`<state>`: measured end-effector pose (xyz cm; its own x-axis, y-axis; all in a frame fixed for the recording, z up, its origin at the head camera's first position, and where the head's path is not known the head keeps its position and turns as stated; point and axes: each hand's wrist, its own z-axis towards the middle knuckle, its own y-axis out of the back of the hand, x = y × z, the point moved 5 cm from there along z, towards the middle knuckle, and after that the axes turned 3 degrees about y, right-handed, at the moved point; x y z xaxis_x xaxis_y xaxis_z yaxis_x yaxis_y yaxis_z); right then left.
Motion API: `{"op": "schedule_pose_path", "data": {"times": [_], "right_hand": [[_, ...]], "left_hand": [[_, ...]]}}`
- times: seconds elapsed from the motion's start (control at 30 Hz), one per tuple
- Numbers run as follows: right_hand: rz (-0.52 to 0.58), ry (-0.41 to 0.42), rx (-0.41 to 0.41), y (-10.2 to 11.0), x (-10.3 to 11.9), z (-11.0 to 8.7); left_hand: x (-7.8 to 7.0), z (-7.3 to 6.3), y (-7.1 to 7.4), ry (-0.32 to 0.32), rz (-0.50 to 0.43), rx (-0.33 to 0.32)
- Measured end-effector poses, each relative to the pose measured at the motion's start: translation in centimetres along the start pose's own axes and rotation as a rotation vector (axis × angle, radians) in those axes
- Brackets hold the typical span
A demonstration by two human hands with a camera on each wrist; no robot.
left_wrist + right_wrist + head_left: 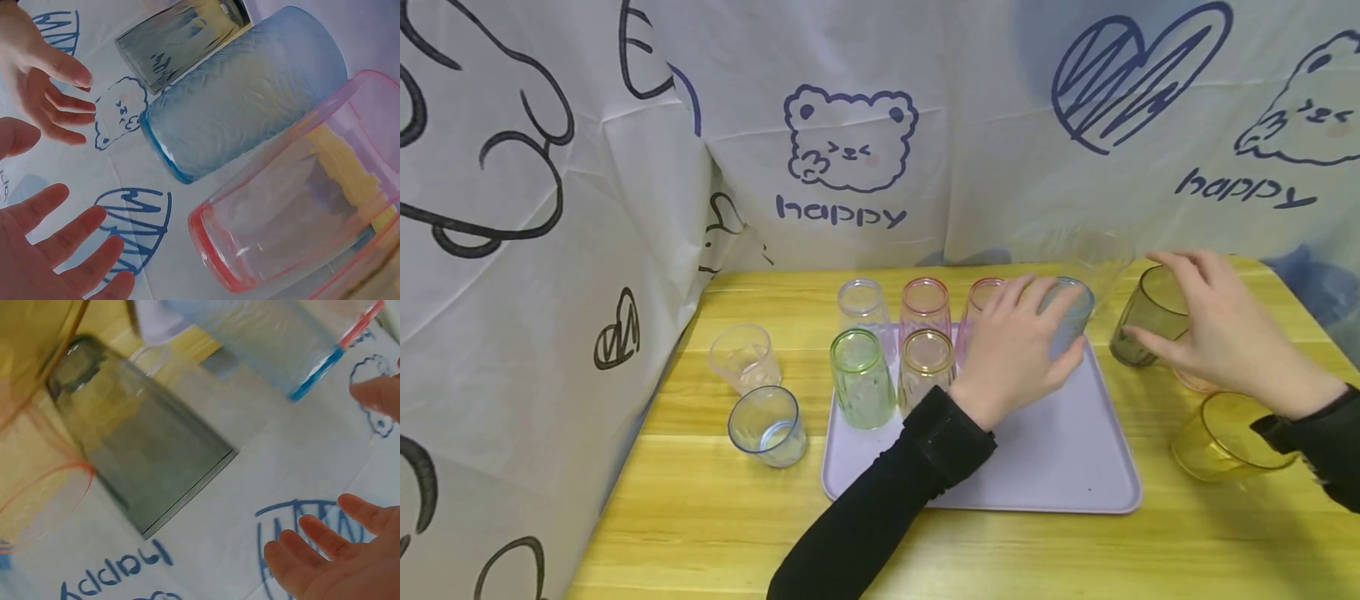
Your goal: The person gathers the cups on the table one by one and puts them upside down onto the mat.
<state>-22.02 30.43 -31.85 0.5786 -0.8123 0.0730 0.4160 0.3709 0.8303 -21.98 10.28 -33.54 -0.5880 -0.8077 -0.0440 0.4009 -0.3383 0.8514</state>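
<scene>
My left hand [1018, 346] hovers over the back right of the lavender tray [1075, 475], its fingers spread and holding nothing. Right by its fingertips stands a blue glass [244, 94], upside down on the tray, beside a red-rimmed pink glass [281, 200]. My right hand [1221, 325] hangs over the table to the tray's right, thumb and fingers apart, with nothing held. A dark grey glass [144, 437], upright, is the nearest thing to it. Under that hand an orange-rimmed glass [1195, 375] is mostly hidden.
Upside down on the tray are also a green glass [862, 383], an amber-rimmed glass [927, 367], another pink glass [925, 308] and a pale violet-rimmed glass [863, 308]. A clear glass [745, 358] and blue-rimmed glass [767, 425] stand left; a yellow glass [1225, 442] stands right.
</scene>
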Motion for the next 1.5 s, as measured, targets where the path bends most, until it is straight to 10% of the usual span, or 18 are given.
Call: {"op": "schedule_pose_path", "data": {"times": [0.73, 1.5], "right_hand": [[0.105, -0.451, 0.585, -3.9, -8.7, -0.1], [0.170, -0.471, 0.684, -4.5, -8.4, 0.2]], "left_hand": [[-2.0, 2.3, -3.0, 0.015, 0.112, 0.194], [-2.6, 3.0, -3.7, -0.012, 0.137, 0.224]]}}
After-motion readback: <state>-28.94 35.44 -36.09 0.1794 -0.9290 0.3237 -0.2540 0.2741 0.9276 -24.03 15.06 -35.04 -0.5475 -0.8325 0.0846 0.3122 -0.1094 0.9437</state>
